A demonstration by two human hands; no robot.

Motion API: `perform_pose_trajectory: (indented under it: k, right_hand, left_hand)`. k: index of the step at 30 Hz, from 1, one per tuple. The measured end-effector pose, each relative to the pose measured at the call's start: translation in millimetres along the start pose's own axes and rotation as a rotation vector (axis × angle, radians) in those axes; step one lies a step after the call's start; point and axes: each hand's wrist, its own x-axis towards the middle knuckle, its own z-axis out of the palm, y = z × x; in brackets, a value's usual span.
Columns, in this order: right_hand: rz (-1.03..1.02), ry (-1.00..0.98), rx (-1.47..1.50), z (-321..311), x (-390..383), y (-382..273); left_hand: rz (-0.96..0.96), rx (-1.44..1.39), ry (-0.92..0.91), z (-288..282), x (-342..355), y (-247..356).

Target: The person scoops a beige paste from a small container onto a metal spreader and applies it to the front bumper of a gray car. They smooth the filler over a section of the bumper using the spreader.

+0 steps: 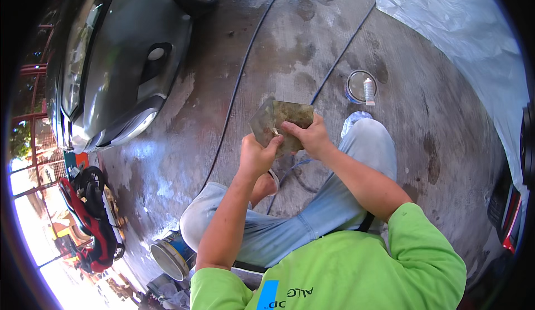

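A flat, angular plate (292, 112), stained grey-brown, is held up in front of my knees. It looks like two overlapping panels or one piece with a fold; I cannot tell which. My left hand (261, 153) is closed on its near left edge, the thumb lying on the face. From the right, my right hand (313, 137) grips the opposite edge, its thumb pressed on the stained surface. A small pale bit shows on the plate close to the two thumbs. The fingers beneath are mostly hidden.
Ahead to the right, a white tube (369, 91) lies on a round can (351, 90). Dark hoses (245, 65) cross the concrete. A dark car (122, 48) stands at left, a bucket (170, 260) beside my left knee, and plastic sheeting (462, 26) hangs at right.
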Motion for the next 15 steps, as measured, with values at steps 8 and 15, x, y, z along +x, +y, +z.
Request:
perform_pose_trajectory:
  k: [8,15]
  right_hand:
    - [-0.234,-0.232,-0.166,-8,19,3]
    - [-0.020,0.012,0.317,6,32,4]
  left_hand:
    - [-0.059,0.196,-0.294,-34,18,37]
    - [0.038,-0.004,0.274,10,31,19]
